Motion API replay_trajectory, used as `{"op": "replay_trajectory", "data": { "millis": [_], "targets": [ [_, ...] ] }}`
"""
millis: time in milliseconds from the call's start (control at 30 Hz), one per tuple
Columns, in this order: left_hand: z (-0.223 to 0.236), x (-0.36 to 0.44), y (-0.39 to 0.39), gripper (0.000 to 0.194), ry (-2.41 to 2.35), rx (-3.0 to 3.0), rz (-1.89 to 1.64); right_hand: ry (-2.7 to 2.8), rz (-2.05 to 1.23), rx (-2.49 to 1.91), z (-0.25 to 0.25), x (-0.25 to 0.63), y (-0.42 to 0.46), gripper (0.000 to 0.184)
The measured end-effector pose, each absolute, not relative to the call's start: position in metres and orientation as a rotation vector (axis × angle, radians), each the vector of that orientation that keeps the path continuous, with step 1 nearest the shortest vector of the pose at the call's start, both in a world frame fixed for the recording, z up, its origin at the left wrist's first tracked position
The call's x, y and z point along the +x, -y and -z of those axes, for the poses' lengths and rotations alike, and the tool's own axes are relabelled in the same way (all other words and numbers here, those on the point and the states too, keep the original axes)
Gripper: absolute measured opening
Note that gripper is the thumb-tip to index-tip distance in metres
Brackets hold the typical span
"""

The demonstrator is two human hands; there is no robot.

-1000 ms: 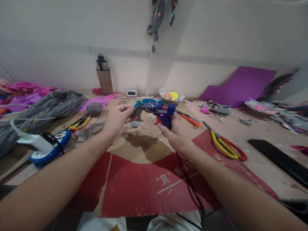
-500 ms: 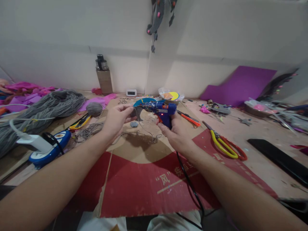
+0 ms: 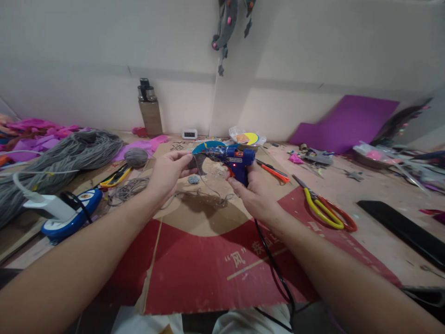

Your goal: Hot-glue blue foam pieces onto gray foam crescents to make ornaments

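Note:
My right hand [image 3: 251, 185] is wrapped round the handle of a blue hot glue gun [image 3: 239, 160], whose small red light is lit. The gun's nozzle points left, at a small grey felt piece [image 3: 199, 163] pinched in my left hand [image 3: 171, 171]. Whether the nozzle touches the felt I cannot tell. Grey yarn [image 3: 213, 191] trails below the felt piece onto the cardboard [image 3: 194, 273]. A small blue-grey lump [image 3: 193, 179] lies beneath my left fingers. The gun's black cord [image 3: 269, 255] runs down toward my lap.
Yellow-and-orange scissors [image 3: 323, 208] and an orange cutter [image 3: 273, 171] lie right of my hands, with a black phone-like slab [image 3: 399, 227] farther right. On the left are a blue power strip [image 3: 74, 215], a yarn hank [image 3: 69, 160] and a yarn ball [image 3: 136, 157].

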State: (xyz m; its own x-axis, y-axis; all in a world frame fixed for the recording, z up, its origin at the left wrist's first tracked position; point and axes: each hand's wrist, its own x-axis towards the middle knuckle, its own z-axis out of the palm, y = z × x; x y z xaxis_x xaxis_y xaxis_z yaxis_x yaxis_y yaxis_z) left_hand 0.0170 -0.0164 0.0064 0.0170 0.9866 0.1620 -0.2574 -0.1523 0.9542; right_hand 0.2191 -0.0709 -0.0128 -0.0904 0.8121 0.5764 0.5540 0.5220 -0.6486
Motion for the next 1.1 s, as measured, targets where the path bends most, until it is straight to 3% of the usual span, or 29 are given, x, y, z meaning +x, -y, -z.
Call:
{"op": "replay_trajectory", "data": {
  "millis": [600, 1100],
  "targets": [
    [-0.0035, 0.017, 0.0134, 0.013, -0.919, 1.147, -1.426, 1.769, -0.318, -1.175, 0.0129, 0.2185, 0.0721, 0.031],
    [-0.0035, 0.0155, 0.0126, 0.013, -0.907, 1.143, -1.432, 1.748, -0.36, -1.139, 0.011, 0.2193, 0.0718, 0.036]
  ]
}}
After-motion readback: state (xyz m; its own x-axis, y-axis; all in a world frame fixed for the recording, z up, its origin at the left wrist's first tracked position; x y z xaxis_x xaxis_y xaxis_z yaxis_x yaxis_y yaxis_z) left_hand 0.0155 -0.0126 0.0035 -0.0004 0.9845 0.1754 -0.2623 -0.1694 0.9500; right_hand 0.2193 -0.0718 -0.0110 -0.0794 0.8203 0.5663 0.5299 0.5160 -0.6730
